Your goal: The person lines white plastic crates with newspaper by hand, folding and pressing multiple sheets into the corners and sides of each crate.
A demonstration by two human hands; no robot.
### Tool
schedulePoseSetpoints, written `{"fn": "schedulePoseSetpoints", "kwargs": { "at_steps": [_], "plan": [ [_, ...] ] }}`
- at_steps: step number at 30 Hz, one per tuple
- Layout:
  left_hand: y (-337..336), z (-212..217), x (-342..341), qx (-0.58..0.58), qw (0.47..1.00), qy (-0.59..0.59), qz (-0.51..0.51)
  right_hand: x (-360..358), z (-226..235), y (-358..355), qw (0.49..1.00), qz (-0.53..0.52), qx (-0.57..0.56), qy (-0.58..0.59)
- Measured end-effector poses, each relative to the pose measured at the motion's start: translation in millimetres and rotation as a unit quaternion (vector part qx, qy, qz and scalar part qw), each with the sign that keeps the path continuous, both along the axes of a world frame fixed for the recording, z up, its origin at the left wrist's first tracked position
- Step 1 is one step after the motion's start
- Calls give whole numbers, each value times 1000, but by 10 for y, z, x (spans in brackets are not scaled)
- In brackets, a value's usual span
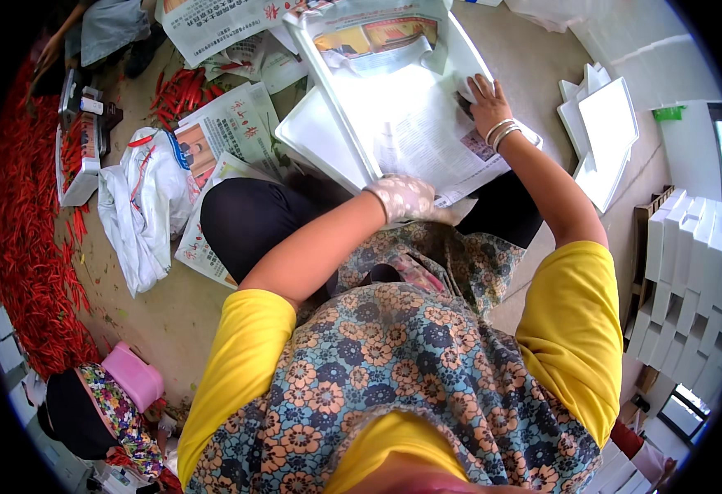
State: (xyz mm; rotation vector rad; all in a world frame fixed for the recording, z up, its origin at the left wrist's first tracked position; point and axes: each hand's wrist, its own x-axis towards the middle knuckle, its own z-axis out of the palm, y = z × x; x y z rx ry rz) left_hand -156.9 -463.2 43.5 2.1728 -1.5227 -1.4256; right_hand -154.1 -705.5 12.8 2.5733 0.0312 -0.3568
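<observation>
A white foam box [334, 99] stands in front of my knees, its inside lined with newspaper [427, 136]. My right hand [488, 107], bare with bracelets at the wrist, lies on the paper along the box's right wall. Its fingers are spread. At the near left corner, my left hand [398, 198] wears a pale patterned glove and touches the box's near end by the paper's edge. Its fingers are mostly hidden there. A white foam lid or panel [315, 140] lies partly beneath the box on the left.
Newspapers [241, 123], loose red chillies [181, 95] and a white plastic sack [142, 214] lie at left. Farther left stretches a long chilli heap [27, 247]; people work nearby. White foam lids [600, 123] and stacked foam boxes [682, 280] stand at right. A pink tub [133, 377] is lower left.
</observation>
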Motion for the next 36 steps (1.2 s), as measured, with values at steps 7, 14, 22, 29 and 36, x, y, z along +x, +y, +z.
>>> {"fn": "schedulePoseSetpoints", "kwargs": {
  "at_steps": [7,14,22,29,36],
  "plan": [
    [114,66,12,-9,999,16,33,-74,-74,-44,989,11,107,-97],
    [-57,100,-336,-32,984,-168,43,-84,-396,-146,958,-153,213,116],
    [221,-96,-207,-133,971,-189,59,-299,676,-29,835,-27,487,256],
    [106,-103,-123,-16,994,-96,-52,-541,-5,236,904,31,222,363],
    [275,-37,-5,72,981,-151,-96,-527,147,275,882,-21,305,359]
  ]
}}
